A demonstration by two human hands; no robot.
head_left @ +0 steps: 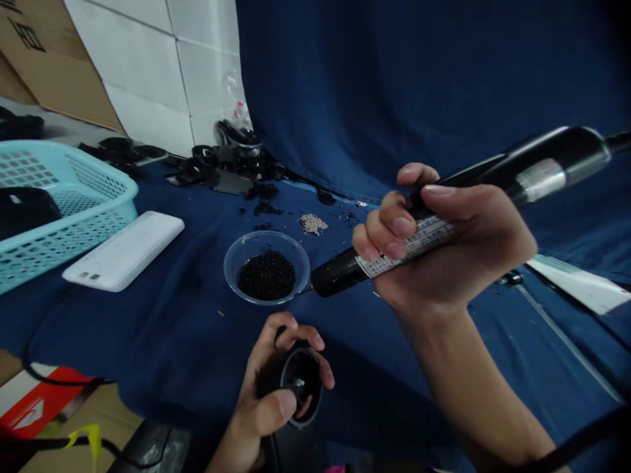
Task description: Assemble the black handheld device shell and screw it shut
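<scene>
Gripped the black driver [340, 271] in the right hand [458, 256], above blue cloth [182, 341] — slanted it lengthwise from upper right to lower left, tip toward the clear bowl [231, 276]. Clasped the black cup [302, 368] in the left hand [261, 401] — open end toward the camera.

Power screwdriver [340, 270]: black, tubular, pale printed labels, in my right hand [444, 246]; slanted, cord end up and right of grip, thin bit low and left, at bowl rim. Black round part [302, 369]: hollow, open end facing me, small pale post inside, in my left hand [256, 407]. Clear bowl [233, 255]: upright, just beyond left grip, holding heap of tiny black pieces [267, 276], too small to make out singly.
</scene>
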